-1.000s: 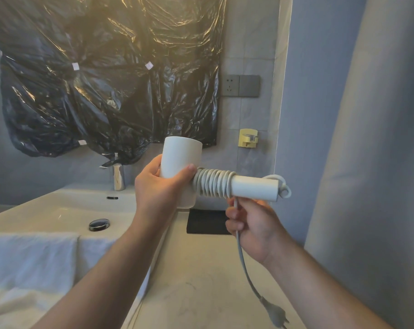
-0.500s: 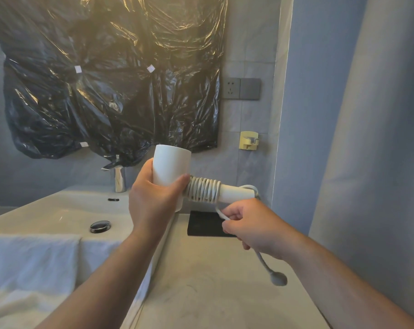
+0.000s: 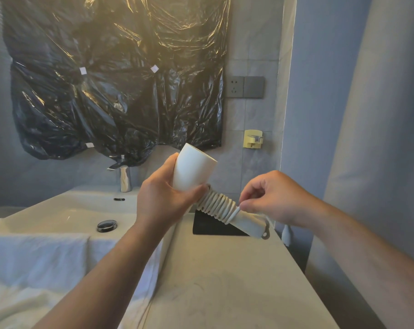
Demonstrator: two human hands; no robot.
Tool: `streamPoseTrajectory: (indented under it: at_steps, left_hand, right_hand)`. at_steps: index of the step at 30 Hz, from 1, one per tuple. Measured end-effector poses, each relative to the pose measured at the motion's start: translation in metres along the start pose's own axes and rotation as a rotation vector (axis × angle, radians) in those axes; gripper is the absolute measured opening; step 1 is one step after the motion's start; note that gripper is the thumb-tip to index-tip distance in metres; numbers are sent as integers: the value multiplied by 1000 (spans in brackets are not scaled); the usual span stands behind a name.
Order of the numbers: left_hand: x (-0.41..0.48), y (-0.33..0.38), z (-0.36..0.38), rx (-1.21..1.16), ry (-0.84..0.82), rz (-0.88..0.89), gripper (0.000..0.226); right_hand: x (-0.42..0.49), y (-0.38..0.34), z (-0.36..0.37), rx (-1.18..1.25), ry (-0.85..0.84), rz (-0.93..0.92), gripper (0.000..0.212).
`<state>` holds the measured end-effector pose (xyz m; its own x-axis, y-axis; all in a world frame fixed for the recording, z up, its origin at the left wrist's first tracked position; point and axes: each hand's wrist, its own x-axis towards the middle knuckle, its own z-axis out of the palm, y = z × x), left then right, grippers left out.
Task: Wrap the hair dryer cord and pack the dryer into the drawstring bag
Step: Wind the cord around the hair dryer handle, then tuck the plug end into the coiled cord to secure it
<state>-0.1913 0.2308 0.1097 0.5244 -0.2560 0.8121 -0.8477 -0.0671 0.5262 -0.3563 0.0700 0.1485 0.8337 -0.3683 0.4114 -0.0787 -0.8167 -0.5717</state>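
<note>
The left hand [image 3: 164, 205] clamps its grip round the dryer [image 3: 193, 170] at the barrel, holding it tilted above the tabletop [image 3: 225, 281], apparently so the right hand [image 3: 277, 200], pinching the cord [image 3: 216, 206], can lay another coil round the handle.

Your right hand [image 3: 272, 198] has come up from under the handle and now pinches the cord [image 3: 219, 206] at the last of its added coils, while your left hand [image 3: 163, 200] tips the hair dryer [image 3: 191, 172] handle-down to the right.
</note>
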Motion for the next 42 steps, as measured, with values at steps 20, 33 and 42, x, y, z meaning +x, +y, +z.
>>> streamPoseTrajectory:
  at_steps: [20, 33, 42]
  left_hand:
    - [-14, -3, 17, -659, -46, -561, 54]
    - [-109, -34, 82, -572, -130, -949, 43]
    - [-147, -48, 97, -275, -330, -899, 51]
  right_hand:
    - [-5, 35, 35, 942, 63, 4, 20]
    - [-13, 31, 80, 600, 272, 76, 35]
    - [-18, 52, 99, 697, 146, 224, 30]
